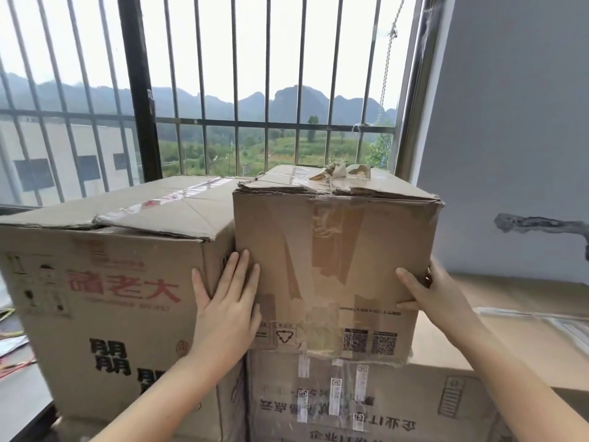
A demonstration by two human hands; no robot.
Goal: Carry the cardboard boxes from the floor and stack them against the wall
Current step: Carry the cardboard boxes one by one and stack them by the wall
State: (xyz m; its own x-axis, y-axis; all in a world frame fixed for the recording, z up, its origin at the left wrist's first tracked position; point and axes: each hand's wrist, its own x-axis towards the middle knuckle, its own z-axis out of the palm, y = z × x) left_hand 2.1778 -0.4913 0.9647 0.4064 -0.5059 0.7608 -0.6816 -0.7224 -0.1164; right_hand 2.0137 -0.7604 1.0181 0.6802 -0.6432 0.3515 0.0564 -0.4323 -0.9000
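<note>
Both hands steady the taped box [334, 266]: left hand [228, 309] flat, fingers spread; right hand [428, 295] gripping its three-o'clock corner. Overhanging the lower box [366, 400], it may tip forward.

A barred window [223, 90] is seen filling the upper part of the view, with a thick dark post [140, 90] set among its thin bars. Through the bars, green fields [280, 151] and a line of hazy mountains [287, 100] are seen, and a pale building [63, 157] is seen at the window's lower left. Right of the window, a grey wall [510, 122] is marked by a rough patched streak [541, 223]. A thin chain [387, 65] is hung by the window's right edge.
</note>
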